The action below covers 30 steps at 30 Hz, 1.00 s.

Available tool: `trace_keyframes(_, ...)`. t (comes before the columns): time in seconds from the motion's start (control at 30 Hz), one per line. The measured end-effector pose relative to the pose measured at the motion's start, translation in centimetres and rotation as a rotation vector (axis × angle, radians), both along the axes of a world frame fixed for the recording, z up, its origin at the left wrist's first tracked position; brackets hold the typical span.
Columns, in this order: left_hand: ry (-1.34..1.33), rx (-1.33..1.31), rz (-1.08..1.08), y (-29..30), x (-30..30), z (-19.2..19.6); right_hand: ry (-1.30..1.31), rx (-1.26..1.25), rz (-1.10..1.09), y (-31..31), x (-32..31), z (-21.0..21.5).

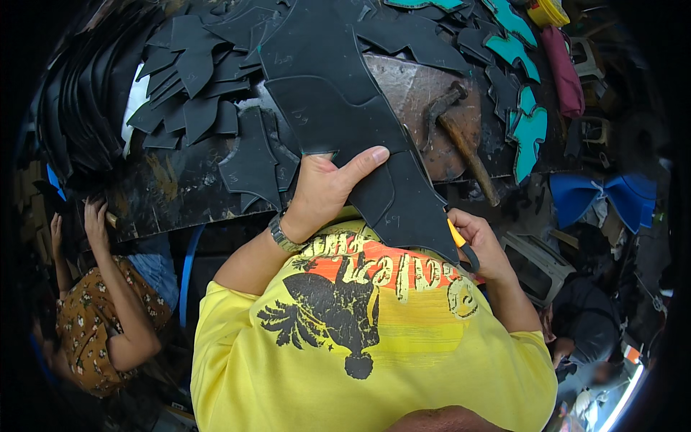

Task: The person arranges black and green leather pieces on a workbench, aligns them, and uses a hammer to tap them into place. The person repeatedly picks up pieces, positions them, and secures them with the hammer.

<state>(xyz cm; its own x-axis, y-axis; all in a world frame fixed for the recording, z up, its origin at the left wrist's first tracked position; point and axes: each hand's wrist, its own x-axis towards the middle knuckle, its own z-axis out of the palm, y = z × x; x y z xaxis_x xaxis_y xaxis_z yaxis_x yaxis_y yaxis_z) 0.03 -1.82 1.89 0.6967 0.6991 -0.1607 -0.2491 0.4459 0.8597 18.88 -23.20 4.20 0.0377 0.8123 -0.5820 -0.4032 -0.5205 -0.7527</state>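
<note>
A long black leather-like piece (338,108), marked with pale pen lines, hangs off the table's front edge toward my chest. My left hand (331,183) grips it at its left side, thumb lying flat on top and the other fingers hidden beneath. At the lower right edge of the piece, my right hand (475,234) is closed around scissors with orange and black handles (457,234). Their blades are hidden under or behind the material. To the right of the piece, a hammer (461,137) with a wooden handle lies on a brown board (421,86).
Stacks of cut black pieces (191,79) cover the table's left side. Teal-lined pieces (529,133) lie along the right. A maroon roll (563,72) and yellow container (547,12) are at the far right. Another person's hand (95,223) touches the table's left edge.
</note>
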Motion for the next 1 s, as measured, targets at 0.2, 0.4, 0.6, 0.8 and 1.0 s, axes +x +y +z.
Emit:
trace_keyframes(0.2, 0.019, 0.006, -0.028, 0.11, -0.24, -0.41, -0.008, -0.005, 0.003, 0.14, -0.12, -0.04)
trace_keyframes(0.4, 0.024, 0.017, 0.001, -0.14, -0.25, -0.38, -0.001, 0.019, 0.004, 0.10, -0.01, -0.27)
trace_keyframes(0.6, 0.084, 0.107, 0.023, -0.16, -0.24, -0.20, -0.021, 0.009, -0.021, 0.05, -0.23, -0.32)
trace_keyframes(0.8, 0.042, 0.062, 0.085, -0.43, 0.09, -0.21, -0.048, 0.000, -0.064, 0.03, -0.70, -0.02)
trace_keyframes(1.0, 0.114, 0.089, 0.042, 0.00, -0.15, -0.64, -0.058, -0.012, -0.072, -0.22, -0.85, -0.25)
